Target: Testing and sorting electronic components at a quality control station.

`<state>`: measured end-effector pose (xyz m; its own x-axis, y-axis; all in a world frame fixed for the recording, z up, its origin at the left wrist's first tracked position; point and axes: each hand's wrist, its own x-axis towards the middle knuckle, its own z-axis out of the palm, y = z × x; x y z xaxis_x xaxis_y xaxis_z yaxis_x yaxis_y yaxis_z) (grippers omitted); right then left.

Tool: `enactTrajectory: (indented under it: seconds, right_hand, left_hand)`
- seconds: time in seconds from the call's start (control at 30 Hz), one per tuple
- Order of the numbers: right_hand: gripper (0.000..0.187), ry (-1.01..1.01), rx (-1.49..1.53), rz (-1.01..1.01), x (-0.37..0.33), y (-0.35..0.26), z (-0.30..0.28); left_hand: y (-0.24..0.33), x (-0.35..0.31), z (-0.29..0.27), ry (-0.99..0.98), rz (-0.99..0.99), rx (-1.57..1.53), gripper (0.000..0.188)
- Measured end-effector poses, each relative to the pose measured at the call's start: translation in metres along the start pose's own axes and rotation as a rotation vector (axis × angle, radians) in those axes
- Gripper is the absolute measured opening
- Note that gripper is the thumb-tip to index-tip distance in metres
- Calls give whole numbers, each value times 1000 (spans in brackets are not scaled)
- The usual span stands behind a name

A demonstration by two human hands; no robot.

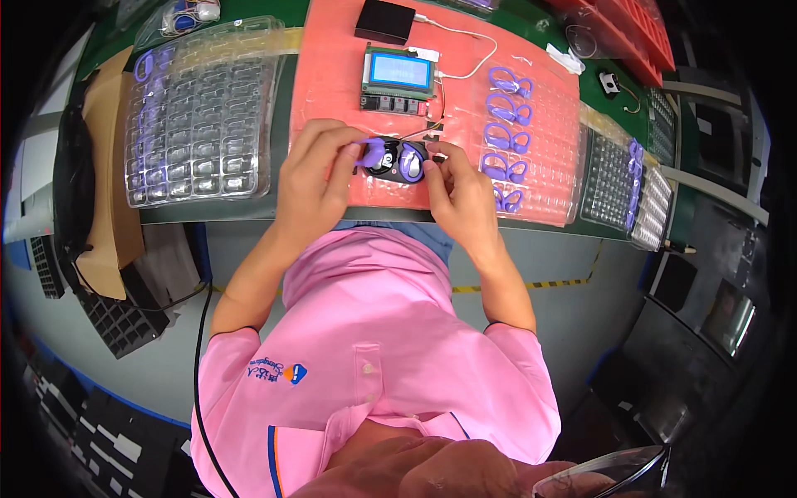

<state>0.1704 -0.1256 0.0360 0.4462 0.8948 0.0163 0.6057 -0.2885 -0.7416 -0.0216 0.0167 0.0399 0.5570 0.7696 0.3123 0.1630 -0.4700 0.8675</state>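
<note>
A black cradle (395,171) sits near the front edge of the work mat, with a purple ear-hook earphone on either side of it. My left hand (320,174) pinches the left earphone (375,154) between thumb and fingertips, and the earphone lies over the cradle's left part. The right earphone (411,162) rests in the cradle. My right hand (463,191) is closed at the cradle's right edge, with thumb and forefinger against it beside that earphone. Thin wires run from behind the cradle to a small circuit board with a lit blue display (401,71).
Several purple earphones (506,137) stand in a column on a clear tray to the right. Stacked clear blister trays (199,116) lie at left, holding a few purple pieces. A black box (385,21) with a white cable is at the back. More trays (610,178) lie far right.
</note>
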Motion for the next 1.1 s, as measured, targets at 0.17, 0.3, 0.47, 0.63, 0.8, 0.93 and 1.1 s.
enactTrajectory:
  seconds: [0.17, 0.3, 0.47, 0.63, 0.8, 0.93, 1.1]
  right_hand:
    - [22, 28, 50, -23, -9, -2, 2]
    - [23, 60, 92, -45, -11, -2, 7]
    - [25, 117, 62, -151, -7, -2, 16]
    - [26, 198, 48, -256, 2, -2, 31]
    - [30, 180, 54, -278, 3, 6, 42]
    - [31, 197, -1, -331, 2, 12, 47]
    - [30, 214, -17, -328, 3, 15, 49]
  left_hand:
    - [-4, -6, 26, -87, -77, -45, 17]
    - [-6, -8, 28, -81, -45, 60, 20]
    - [-9, -14, 29, -128, -66, 13, 31]
    - [-7, -8, 30, -199, 23, 58, 44]
    - [-23, -13, 39, -178, 152, 93, 52]
    - [-27, -14, 40, -188, 169, 110, 52]
    - [-27, -14, 42, -183, 186, 128, 52]
